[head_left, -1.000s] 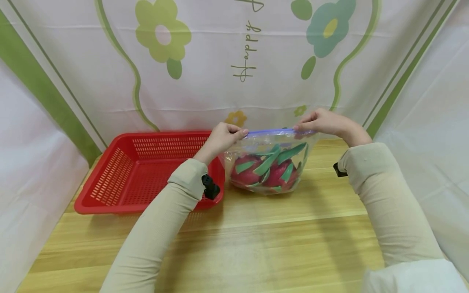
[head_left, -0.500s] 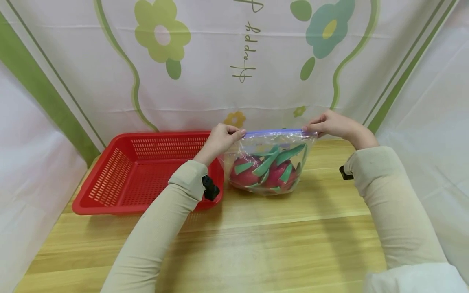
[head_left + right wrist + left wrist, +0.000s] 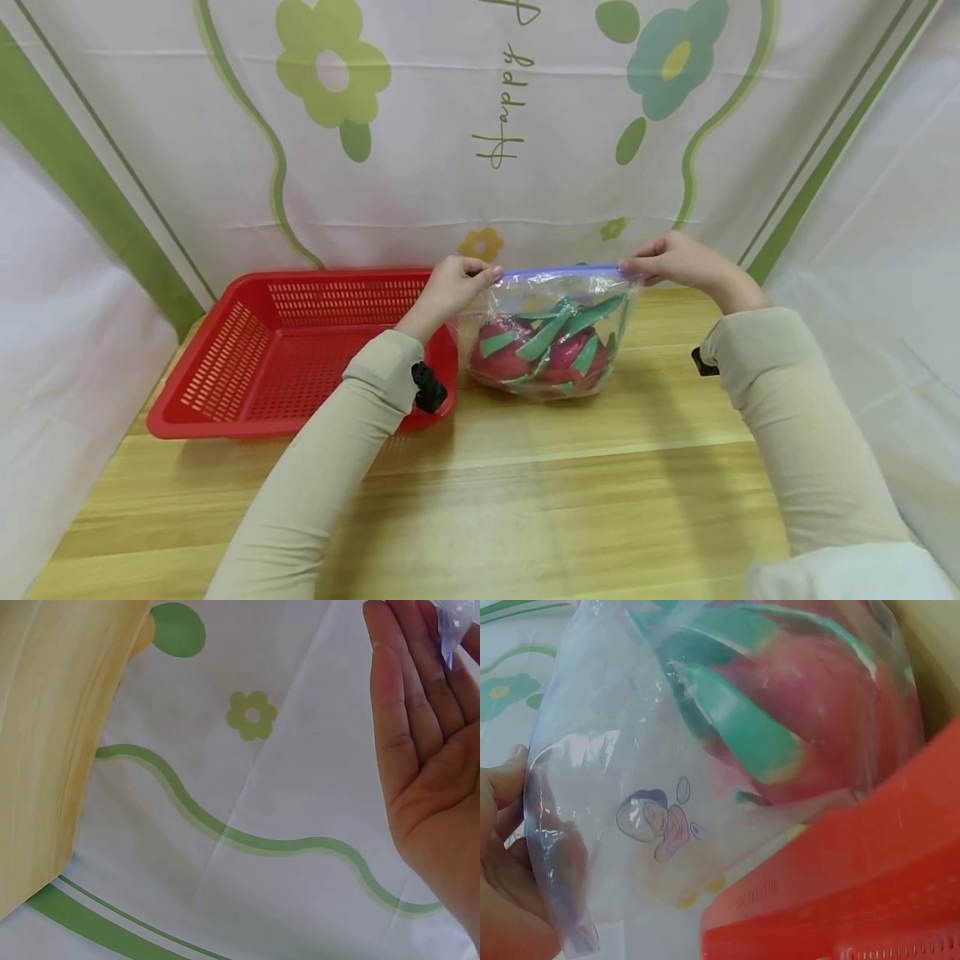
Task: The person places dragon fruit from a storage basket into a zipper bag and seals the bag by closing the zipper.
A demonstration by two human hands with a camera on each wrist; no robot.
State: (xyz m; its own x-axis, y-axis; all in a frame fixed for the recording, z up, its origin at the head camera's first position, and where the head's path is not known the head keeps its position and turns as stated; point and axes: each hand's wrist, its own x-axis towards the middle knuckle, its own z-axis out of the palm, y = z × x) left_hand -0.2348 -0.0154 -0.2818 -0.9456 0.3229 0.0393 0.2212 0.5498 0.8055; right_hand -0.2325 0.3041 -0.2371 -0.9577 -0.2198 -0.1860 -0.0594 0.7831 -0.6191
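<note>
A clear zip bag (image 3: 555, 333) with a purple-blue zip strip (image 3: 558, 271) stands upright on the table, its top edge stretched between both hands. Inside lie two dragon fruits (image 3: 504, 350), pink-red with green scales. My left hand (image 3: 453, 287) pinches the left end of the strip between thumb and fingers. At the right end, my right hand (image 3: 678, 262) pinches the corner. In the left wrist view a printed cartoon figure (image 3: 656, 821) shows through or on the plastic. Only a tip of the bag (image 3: 454, 626) appears by the fingers in the right wrist view.
To the left of the bag stands a red plastic basket (image 3: 202, 427) with slotted walls, its right rim close to the bag and under my left forearm. The wooden table (image 3: 525, 500) spreads out in front. A white curtain (image 3: 450, 183) with printed flowers hangs behind.
My right hand has moved rightward along the zip strip to its right end, then stays there. The left hand and the bag have barely shifted.
</note>
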